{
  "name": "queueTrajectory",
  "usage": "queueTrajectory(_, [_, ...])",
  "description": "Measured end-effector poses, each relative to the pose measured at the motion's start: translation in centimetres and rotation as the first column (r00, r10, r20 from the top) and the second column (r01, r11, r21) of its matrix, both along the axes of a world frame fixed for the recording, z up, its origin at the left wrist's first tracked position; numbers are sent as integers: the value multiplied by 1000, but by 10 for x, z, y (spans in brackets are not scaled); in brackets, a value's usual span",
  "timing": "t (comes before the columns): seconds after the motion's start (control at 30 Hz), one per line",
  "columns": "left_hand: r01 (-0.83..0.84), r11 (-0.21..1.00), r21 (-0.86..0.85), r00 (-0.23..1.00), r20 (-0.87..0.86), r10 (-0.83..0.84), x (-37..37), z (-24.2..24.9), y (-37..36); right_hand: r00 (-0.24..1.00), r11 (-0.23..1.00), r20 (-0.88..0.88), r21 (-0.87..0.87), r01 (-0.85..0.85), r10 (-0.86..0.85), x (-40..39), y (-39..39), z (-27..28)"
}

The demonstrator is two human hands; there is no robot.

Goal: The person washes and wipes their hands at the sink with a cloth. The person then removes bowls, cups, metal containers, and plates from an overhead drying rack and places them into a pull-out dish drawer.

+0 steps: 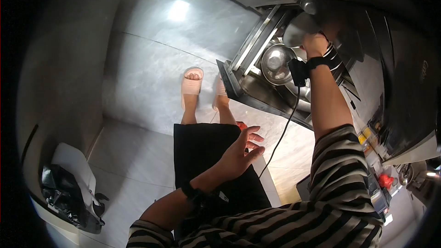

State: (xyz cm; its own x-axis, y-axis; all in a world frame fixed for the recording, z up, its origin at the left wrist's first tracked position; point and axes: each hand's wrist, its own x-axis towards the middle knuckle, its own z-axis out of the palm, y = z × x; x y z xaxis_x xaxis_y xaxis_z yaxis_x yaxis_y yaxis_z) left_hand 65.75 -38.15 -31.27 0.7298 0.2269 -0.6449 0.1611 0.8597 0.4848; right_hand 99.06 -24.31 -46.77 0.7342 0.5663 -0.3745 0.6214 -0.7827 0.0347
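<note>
My right hand (315, 44) reaches into a pulled-out drawer (255, 41), its fingers closed at the edge of a smooth grey metal bowl (297, 30). Part of that bowl is hidden by the hand. Beside it in the drawer lies a shiny round steel bowl (277, 63), with other metalware partly covered under my wrist. My left hand (241, 152) hangs in front of my dark skirt with its fingers apart, holding nothing. A black device with a cable (298, 72) is strapped at my right wrist.
The drawer's front panel (228, 80) juts out near my feet in pink slippers (192, 82). A white bin with a black bag (73, 167) stands at lower left. On the right a counter carries a red bag (385, 181) and small items. Grey tiles (151, 69) cover the floor.
</note>
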Motion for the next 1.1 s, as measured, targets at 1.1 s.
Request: queueTrajectory(1.1, [-330,943,36,940,109,325,-26,93,37,954,931,13,214,-295,300,-27,-62,53])
